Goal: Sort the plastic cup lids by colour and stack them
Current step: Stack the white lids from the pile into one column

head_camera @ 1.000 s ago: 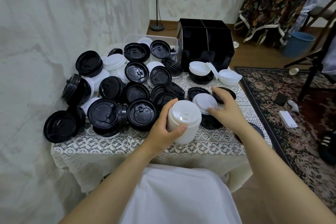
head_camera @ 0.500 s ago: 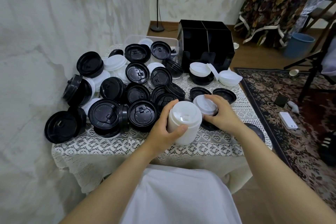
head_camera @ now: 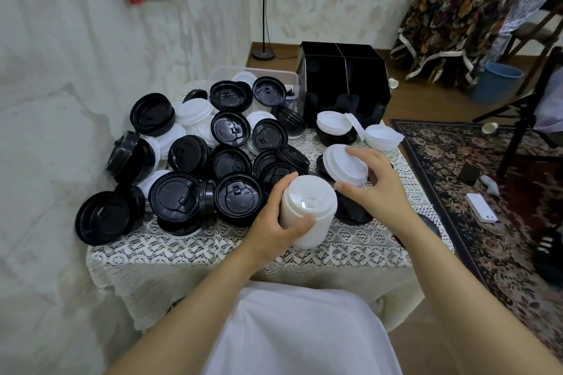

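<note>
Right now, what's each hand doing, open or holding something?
Left hand: closed round the white stack of lids.
Right hand: closed, pinching one white lid, lifted and tilted.

The stack of white lids [head_camera: 308, 216] stands upright, gripped round its side by the left hand [head_camera: 274, 224]. A single white lid [head_camera: 342, 163], tilted, is pinched by the right hand [head_camera: 379, 187] just behind and right of the stack. Loose black lids [head_camera: 231, 131], with white ones among them, lie heaped to the left. Further white lids [head_camera: 382, 137] lie behind, to the right.
</note>
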Demonstrator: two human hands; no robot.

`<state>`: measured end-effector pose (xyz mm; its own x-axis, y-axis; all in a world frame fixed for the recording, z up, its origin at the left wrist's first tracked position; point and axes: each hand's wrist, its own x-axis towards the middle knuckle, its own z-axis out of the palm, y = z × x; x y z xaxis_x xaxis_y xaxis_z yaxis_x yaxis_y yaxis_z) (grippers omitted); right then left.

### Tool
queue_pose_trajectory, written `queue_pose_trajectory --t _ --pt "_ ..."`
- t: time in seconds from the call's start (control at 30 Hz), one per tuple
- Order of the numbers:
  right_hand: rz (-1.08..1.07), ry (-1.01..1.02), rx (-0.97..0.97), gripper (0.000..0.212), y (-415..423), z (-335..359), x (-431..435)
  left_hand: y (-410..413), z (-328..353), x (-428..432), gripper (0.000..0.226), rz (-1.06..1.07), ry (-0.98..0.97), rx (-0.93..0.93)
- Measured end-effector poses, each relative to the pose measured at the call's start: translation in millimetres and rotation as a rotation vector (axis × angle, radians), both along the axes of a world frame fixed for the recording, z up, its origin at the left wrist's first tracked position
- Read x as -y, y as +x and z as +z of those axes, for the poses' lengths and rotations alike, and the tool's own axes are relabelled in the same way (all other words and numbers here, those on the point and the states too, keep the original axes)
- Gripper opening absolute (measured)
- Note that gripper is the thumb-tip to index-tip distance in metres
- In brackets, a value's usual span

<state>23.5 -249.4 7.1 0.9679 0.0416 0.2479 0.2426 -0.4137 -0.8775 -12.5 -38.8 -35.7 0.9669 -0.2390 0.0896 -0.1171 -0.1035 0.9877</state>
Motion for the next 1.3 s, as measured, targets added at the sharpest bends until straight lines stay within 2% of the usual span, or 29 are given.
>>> queue_pose_trajectory --t 0.3,0.57,0.93,1.17,1.3 --pt "0.268 -0.062 0.057 0.051 -27 8 -20 -1 2 1 0.071 -0.002 -0.024 0.031" --pt "0.308 -0.14 0.035 0.049 -30 -3 -30 -1 0 0 0.098 -0.007 -0.01 0.033" --pt "0.354 -0.129 -0.003 0.046 -30 -7 -29 -2 0 -2 0.099 -0.028 -0.022 0.003" --pt "0.347 -0.116 0.007 0.045 -31 -9 -30 -2 -3 -7 0.09 -0.115 -0.121 -0.028" --pt "0.325 -0.112 0.043 0.043 -34 -13 -32 -4 2 -6 0.078 -0.139 -0.147 -0.041"
